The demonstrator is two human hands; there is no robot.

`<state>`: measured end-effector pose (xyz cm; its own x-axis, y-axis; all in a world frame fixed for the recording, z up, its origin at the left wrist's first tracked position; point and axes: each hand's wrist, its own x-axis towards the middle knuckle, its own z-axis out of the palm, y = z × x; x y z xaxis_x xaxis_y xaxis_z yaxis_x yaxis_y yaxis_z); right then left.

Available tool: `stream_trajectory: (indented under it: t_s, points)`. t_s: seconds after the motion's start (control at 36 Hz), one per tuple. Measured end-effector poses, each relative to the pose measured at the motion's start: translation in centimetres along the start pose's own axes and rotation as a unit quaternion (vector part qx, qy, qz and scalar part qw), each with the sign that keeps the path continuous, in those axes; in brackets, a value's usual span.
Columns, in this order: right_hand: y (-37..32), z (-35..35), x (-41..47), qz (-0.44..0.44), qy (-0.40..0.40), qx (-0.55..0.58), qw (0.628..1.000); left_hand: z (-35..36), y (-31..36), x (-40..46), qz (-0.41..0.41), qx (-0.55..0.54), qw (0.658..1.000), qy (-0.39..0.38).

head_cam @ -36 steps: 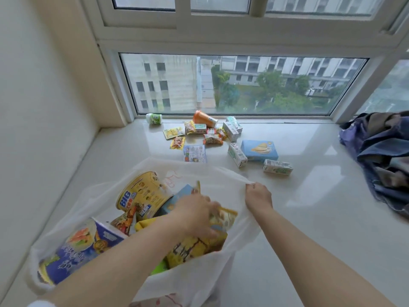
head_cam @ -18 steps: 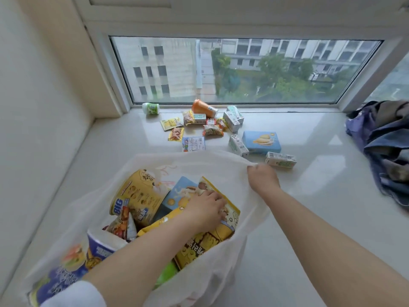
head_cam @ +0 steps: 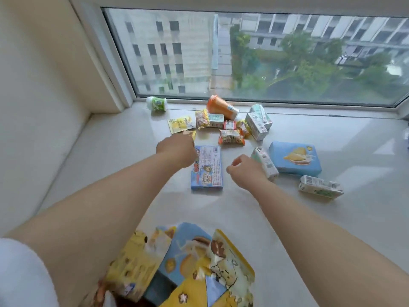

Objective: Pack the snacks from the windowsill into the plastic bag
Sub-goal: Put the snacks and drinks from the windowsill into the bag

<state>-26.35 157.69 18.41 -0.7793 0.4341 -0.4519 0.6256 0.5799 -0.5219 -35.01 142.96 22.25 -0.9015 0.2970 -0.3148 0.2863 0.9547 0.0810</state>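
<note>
Fingers of the left hand [head_cam: 177,147] curl down out of sight over the top left corner of the flat blue snack box [head_cam: 207,168], so I cannot tell if they pinch anything. Fingers of the right hand [head_cam: 245,171] are loosely curled and hold nothing; this hand hangs just right of the same box, in front of a small white carton [head_cam: 265,163].

More snacks lie on the windowsill [head_cam: 332,218] near the glass: a green and white bottle [head_cam: 156,103] on its side, an orange cup [head_cam: 222,107] tipped over, a yellow packet [head_cam: 181,124], small wrapped noodle packs [head_cam: 231,136], and white cartons [head_cam: 257,125]. A big blue box with a durian picture [head_cam: 295,158] sits to the right, touching the small white carton. Another carton [head_cam: 319,187] lies alone, nearer and further right.

Close to the person, at the bottom, are yellow and blue snack bags [head_cam: 199,262] in a heap. The plastic bag around them is hard to make out.
</note>
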Motion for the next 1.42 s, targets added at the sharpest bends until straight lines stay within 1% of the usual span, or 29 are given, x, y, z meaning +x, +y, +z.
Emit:
stream_trajectory:
  t_s: [0.08,0.14,0.25,0.36,0.44,0.53,0.61,0.67,0.78,0.83,0.92,1.0,1.06,1.11,1.17,1.19,1.25,1.31,1.36,1.42]
  points:
    - [0.2,0.6,4.9,0.013,-0.019,-0.039,0.999,1.7,-1.4,5.5,-0.025,0.009,0.999,-0.043]
    - [0.5,1.0,8.1,0.021,-0.020,-0.051,0.998,3.3,-2.3,9.1,-0.038,0.005,0.998,-0.058]
    - [0.6,1.9,14.6,0.025,-0.007,-0.091,0.996,5.8,-3.5,15.6,-0.049,0.001,0.997,-0.062]
    - [1.0,3.3,20.3,-0.002,0.017,-0.132,0.991,8.4,-4.1,20.6,-0.055,-0.018,0.997,-0.056]
    - [1.0,4.3,23.6,-0.040,0.064,-0.177,0.981,9.9,-3.8,23.4,-0.058,-0.025,0.997,-0.045]
    - [0.7,4.4,25.8,-0.092,0.120,-0.218,0.964,11.1,-3.6,25.6,-0.063,-0.033,0.997,-0.011]
    - [1.2,4.6,27.8,-0.125,0.116,-0.250,0.953,12.4,-3.2,27.1,-0.070,-0.045,0.996,0.011]
    - [1.9,5.2,28.6,-0.121,0.108,-0.258,0.952,13.3,-2.9,27.7,-0.084,-0.072,0.994,0.022]
    - [2.5,6.8,29.0,-0.096,0.148,-0.247,0.953,14.8,-3.0,28.2,-0.128,-0.191,0.973,0.026]
    - [2.4,7.3,29.1,-0.073,0.154,-0.223,0.960,15.3,-3.1,27.6,-0.126,-0.198,0.970,0.055]
    - [1.8,7.3,29.2,-0.056,0.141,-0.226,0.962,15.1,-3.2,26.8,-0.068,-0.139,0.982,0.110]
    - [1.5,6.8,29.0,-0.062,0.078,-0.263,0.960,14.5,-4.0,27.8,-0.020,-0.116,0.980,0.158]
    - [1.6,6.2,28.8,-0.062,0.030,-0.261,0.963,13.9,-4.9,29.3,0.000,-0.061,0.983,0.175]
    - [1.9,5.8,28.6,-0.056,0.007,-0.258,0.965,13.2,-5.6,30.9,0.016,-0.005,0.986,0.164]
    - [2.0,5.9,28.3,-0.057,0.013,-0.286,0.956,12.9,-6.0,32.3,0.029,0.006,0.992,0.122]
    - [2.0,6.1,28.1,-0.059,0.023,-0.306,0.950,12.9,-6.2,33.0,0.033,-0.010,0.995,0.094]
    - [2.1,6.4,27.9,-0.058,0.045,-0.330,0.941,13.1,-6.6,33.9,0.030,-0.083,0.994,0.057]
    - [2.2,6.5,27.9,-0.063,0.056,-0.327,0.941,12.9,-6.9,34.4,0.013,-0.132,0.990,0.056]
    - [2.4,6.5,27.9,-0.067,0.055,-0.317,0.944,12.4,-7.1,34.6,-0.012,-0.109,0.994,0.029]
    - [2.6,6.5,27.8,-0.070,0.051,-0.308,0.947,12.0,-7.0,34.5,-0.027,-0.049,0.998,-0.004]
